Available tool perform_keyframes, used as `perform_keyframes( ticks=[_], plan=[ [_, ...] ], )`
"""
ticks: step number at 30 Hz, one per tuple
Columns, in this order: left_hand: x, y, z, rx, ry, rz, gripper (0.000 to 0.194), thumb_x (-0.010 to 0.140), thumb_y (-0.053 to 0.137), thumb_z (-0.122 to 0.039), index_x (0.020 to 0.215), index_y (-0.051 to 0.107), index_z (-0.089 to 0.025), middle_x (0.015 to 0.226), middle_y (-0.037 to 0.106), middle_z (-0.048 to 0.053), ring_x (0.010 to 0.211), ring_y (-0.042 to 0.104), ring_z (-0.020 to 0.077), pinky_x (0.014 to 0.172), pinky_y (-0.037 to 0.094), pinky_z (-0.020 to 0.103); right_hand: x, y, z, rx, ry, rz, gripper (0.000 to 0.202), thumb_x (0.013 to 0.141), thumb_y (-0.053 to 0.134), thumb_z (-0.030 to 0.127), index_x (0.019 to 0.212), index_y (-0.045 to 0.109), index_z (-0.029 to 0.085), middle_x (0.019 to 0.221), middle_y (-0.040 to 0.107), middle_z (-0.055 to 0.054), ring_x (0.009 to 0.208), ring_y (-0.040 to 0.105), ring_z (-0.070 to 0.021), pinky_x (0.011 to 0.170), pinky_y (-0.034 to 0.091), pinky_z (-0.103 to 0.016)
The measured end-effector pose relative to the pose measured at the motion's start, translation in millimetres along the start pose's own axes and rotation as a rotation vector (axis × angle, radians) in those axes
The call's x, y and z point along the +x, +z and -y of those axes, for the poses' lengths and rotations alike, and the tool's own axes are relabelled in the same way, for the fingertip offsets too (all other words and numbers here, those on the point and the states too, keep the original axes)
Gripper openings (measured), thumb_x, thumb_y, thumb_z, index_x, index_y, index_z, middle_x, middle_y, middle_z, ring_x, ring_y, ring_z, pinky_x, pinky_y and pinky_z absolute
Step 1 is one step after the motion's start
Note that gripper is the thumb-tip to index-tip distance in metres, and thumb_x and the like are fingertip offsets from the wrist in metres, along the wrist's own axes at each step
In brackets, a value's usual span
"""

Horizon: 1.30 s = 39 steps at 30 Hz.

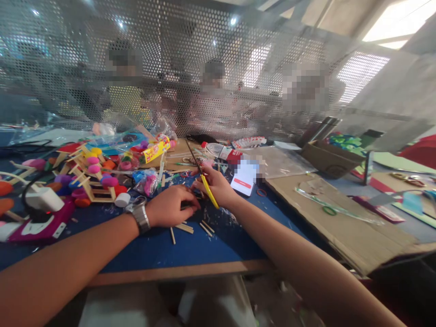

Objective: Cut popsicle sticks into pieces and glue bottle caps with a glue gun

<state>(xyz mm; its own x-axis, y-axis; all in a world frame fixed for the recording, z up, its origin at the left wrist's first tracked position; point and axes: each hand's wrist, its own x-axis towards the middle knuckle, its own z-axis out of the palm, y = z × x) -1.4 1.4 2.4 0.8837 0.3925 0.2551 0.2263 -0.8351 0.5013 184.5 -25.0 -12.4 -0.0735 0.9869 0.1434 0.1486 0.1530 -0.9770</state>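
My right hand [218, 185] is closed around yellow-handled scissors [209, 190], whose narrow dark blade points up and away to the left. Close beside it, my left hand [172, 205] rests low over the blue tabletop [150, 254] with its fingers curled in. What those fingers hold, if anything, is hidden. A silver watch [140, 217] circles the left wrist. Just below the hands lie several short wooden sticks [185, 228], with pale scraps scattered around them. A lit phone [244, 177] lies to the right of my right hand.
Stick frames [102, 193] and coloured soft pieces [91, 161] crowd the left, near a purple power strip [41, 225] with a white plug [44, 200]. Behind stand a bottle [221, 152] and a perforated screen [184, 59] with people beyond. Cardboard [354, 227] covers the right.
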Motion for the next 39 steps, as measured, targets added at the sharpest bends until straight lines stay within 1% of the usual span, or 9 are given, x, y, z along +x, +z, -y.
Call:
perform_keyframes(
  ticks=[6,12,15,18,20,24,27,30,39],
  plan=[
    [1.4,-5.8,5.4,0.065,-0.093,-0.117,0.017,0.08,0.073,-0.033,0.077,0.07,-0.016,0.071,0.069,0.002,0.067,0.062,0.0173,0.062,0.044,0.027,-1.3,-1.3,0.7,0.056,-0.003,-0.011,0.045,0.067,0.078,0.038,0.103,0.055,0.023,0.062,0.06,0.007,0.044,0.05,-0.0116,0.046,0.043,-0.025],
    [1.3,-6.3,7.4,0.137,-0.135,-0.195,0.021,0.081,0.074,-0.036,0.074,0.066,-0.017,0.072,0.067,0.003,0.075,0.062,0.0208,0.07,0.044,0.031,-2.8,0.9,1.1,0.107,0.031,0.002,0.05,0.065,0.081,0.037,0.104,0.053,0.023,0.06,0.06,0.008,0.046,0.058,-0.0137,0.048,0.048,-0.027],
    [0.7,-5.8,9.5,0.165,-0.15,-0.262,0.028,0.076,0.078,-0.04,0.089,0.065,-0.018,0.087,0.069,0.004,0.085,0.063,0.023,0.075,0.047,0.033,-4.1,2.0,2.9,0.133,0.058,0.023,0.054,0.063,0.082,0.037,0.106,0.053,0.023,0.062,0.061,0.007,0.048,0.06,-0.0141,0.048,0.05,-0.027],
    [0.5,-4.2,10.1,0.159,-0.129,-0.308,0.056,0.07,0.084,-0.039,0.116,0.059,-0.019,0.095,0.067,0.004,0.089,0.062,0.0234,0.077,0.048,0.034,-5.4,2.9,4.6,0.154,0.068,0.053,0.055,0.062,0.084,0.036,0.106,0.053,0.023,0.063,0.062,0.007,0.047,0.059,-0.0134,0.047,0.049,-0.026],
    [0.4,-3.5,9.1,0.156,-0.135,-0.313,0.059,0.067,0.087,-0.04,0.114,0.06,-0.017,0.092,0.066,0.004,0.086,0.061,0.023,0.074,0.047,0.033,-5.2,2.7,4.7,0.16,0.06,0.046,0.055,0.062,0.085,0.036,0.104,0.054,0.023,0.061,0.061,0.008,0.046,0.058,-0.0127,0.047,0.048,-0.026],
    [-0.9,-4.5,5.7,0.173,-0.029,-0.175,0.036,0.076,0.079,-0.049,0.083,0.065,-0.016,0.085,0.065,0.005,0.085,0.058,0.0238,0.077,0.045,0.036,-2.4,0.0,2.7,0.178,0.032,-0.065,0.053,0.062,0.085,0.041,0.102,0.054,0.024,0.061,0.062,0.008,0.044,0.055,-0.0113,0.046,0.045,-0.025],
    [-2.2,-3.8,2.7,0.137,0.157,-0.006,0.024,0.089,0.068,-0.04,0.1,0.072,-0.019,0.099,0.068,0.008,0.097,0.058,0.0244,0.089,0.045,0.037,-0.2,-2.1,0.5,0.197,0.008,-0.121,0.052,0.063,0.084,0.046,0.1,0.053,0.024,0.061,0.062,0.009,0.042,0.052,-0.0099,0.045,0.044,-0.025],
    [-2.2,0.4,-0.5,0.132,0.272,0.114,0.024,0.093,0.064,-0.033,0.111,0.074,-0.022,0.106,0.069,0.009,0.103,0.058,0.0254,0.095,0.043,0.039,1.0,-2.1,-1.1,0.184,-0.002,-0.117,0.051,0.062,0.084,0.046,0.097,0.053,0.024,0.059,0.061,0.009,0.042,0.052,-0.01,0.045,0.043,-0.025],
    [-1.0,4.2,-8.5,0.084,0.266,0.201,0.009,0.09,0.067,-0.024,0.087,0.072,-0.018,0.098,0.07,0.007,0.098,0.062,0.0227,0.099,0.039,0.039,-0.7,1.7,0.2,0.098,0.005,-0.096,0.047,0.066,0.082,0.042,0.099,0.055,0.024,0.059,0.062,0.007,0.044,0.053,-0.0121,0.047,0.046,-0.026]
  ],
)
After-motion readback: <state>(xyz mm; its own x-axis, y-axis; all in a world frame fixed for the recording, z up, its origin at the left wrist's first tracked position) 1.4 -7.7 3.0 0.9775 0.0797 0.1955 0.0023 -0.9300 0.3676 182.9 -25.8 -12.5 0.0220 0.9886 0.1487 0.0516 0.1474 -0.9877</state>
